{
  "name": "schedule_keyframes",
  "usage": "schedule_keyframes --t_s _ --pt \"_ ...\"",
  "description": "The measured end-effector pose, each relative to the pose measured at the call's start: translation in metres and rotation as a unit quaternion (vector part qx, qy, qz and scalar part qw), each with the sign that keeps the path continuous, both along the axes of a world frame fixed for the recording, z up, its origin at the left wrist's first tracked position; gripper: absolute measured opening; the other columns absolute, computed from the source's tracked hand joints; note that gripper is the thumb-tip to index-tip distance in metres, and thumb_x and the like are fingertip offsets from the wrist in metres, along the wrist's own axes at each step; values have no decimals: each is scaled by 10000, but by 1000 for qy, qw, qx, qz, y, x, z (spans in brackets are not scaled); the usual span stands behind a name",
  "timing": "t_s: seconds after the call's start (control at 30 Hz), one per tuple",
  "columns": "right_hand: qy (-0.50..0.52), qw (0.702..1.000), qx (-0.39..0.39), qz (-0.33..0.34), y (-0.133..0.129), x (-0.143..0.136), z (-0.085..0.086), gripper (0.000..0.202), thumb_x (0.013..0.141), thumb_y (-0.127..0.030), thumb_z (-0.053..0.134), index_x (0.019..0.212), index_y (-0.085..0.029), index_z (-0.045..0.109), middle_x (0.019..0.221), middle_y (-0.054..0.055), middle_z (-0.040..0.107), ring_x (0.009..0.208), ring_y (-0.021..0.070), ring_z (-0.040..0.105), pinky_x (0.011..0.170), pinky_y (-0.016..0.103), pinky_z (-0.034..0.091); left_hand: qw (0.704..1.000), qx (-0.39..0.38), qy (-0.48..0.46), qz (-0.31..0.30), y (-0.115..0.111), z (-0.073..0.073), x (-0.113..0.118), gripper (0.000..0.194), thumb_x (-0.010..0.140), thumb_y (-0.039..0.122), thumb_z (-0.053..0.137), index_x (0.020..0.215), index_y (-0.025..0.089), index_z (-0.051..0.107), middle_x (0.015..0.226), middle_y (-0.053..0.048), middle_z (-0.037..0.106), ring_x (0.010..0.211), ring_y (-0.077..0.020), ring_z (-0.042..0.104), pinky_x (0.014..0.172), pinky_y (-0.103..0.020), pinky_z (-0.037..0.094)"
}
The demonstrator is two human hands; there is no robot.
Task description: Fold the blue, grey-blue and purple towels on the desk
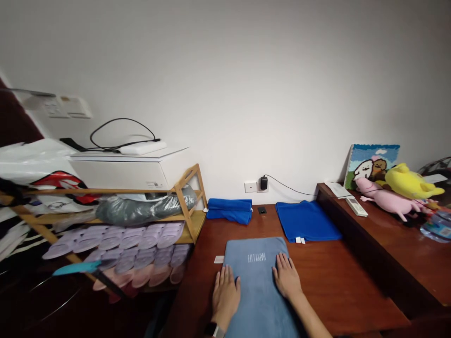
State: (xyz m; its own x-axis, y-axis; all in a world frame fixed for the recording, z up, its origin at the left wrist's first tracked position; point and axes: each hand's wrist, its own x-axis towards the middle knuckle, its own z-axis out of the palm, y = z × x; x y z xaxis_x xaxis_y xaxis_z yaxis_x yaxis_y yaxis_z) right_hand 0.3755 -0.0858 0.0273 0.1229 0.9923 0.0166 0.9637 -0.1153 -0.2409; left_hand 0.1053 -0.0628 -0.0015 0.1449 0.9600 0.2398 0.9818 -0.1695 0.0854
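A grey-blue towel point(259, 291) lies folded lengthwise on the wooden table, its "HAPPY LIFE" lettering upside down near the far end. My left hand point(226, 292) rests flat on its left edge, fingers stretched forward. On the right edge lies my right hand point(287, 276), palm down with the fingers extended. A small white tag point(219, 259) sticks out from the towel's left side. Farther back are a bright blue cloth point(229, 210), folded into a narrow strip, and a second blue cloth point(306, 220), spread flatter with white tags at its near edge.
Left of the table point(338, 281) stands a wooden rack point(188, 206) with rows of slippers point(141, 237) and a white box point(123, 171) on top. A raised surface at right holds a remote point(356, 206) and plush toys point(408, 183). A black plug point(264, 183) sits in the wall.
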Motion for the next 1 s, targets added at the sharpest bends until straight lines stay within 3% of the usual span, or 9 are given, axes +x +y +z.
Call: schedule_keyframes --t_s 0.1,0.23,0.43,0.6,0.67,0.73,0.87,0.93,1.0 --pt "17 999 34 16 26 -15 18 646 1094 -377 288 1648 -103 476 1725 125 425 1645 269 319 1365 454 229 998 11 -22 -65 29 23 27 628 1060 337 308 1551 83 605 1641 -180 554 1566 -323 476 1324 -512 369" --pt "43 996 40 71 55 -30 31 648 1104 -400 281 1682 -143 418 1764 90 351 1658 259 283 1367 467 214 981 -24 -42 -186 65 48 55 597 1067 367 371 1608 194 554 1700 -116 498 1600 -302 426 1331 -519 355" --pt "42 998 8 41 69 -5 13 694 1105 -500 287 1713 -170 349 1776 89 310 1672 249 236 1375 479 161 995 -72 -12 -63 93 47 21 651 1078 415 363 1670 157 443 1758 -134 392 1643 -298 336 1357 -488 272" --pt "19 1000 -16 -3 74 16 33 679 1090 -416 294 1707 -140 354 1776 110 295 1670 266 240 1362 494 185 994 -101 12 -33 95 53 -1 651 1087 404 323 1691 174 400 1759 -102 393 1648 -306 319 1358 -488 248" --pt "8 1000 -8 -20 60 17 43 668 1065 -342 330 1686 -105 395 1770 133 312 1666 285 256 1358 501 202 995 -97 23 -14 89 53 -4 661 1084 403 309 1684 146 409 1755 -114 393 1642 -315 331 1355 -487 251" --pt "6 999 34 -14 27 13 43 634 1053 -305 348 1645 -128 489 1763 121 352 1656 296 290 1356 503 223 996 -78 31 9 78 51 -10 670 1074 410 310 1670 131 435 1742 -127 412 1631 -332 353 1354 -499 251" --pt "39 993 105 29 -72 6 9 539 1103 -469 339 1481 -320 693 1648 43 567 1508 286 531 1286 460 387 997 -36 35 64 49 44 -26 682 1031 423 362 1631 132 506 1679 -145 518 1589 -370 424 1352 -538 240" --pt "49 994 93 35 -113 13 -10 526 1106 -528 354 1487 -374 682 1602 23 618 1450 276 589 1255 458 431 995 -31 41 87 33 45 -33 700 1017 441 377 1609 103 532 1649 -163 554 1573 -382 445 1348 -545 242" --pt "51 995 77 45 -134 28 -18 524 1111 -528 356 1555 -405 607 1625 -1 594 1495 263 548 1287 490 391 994 -27 52 94 17 48 -38 711 1018 461 373 1582 71 560 1621 -189 580 1558 -387 466 1341 -559 248"
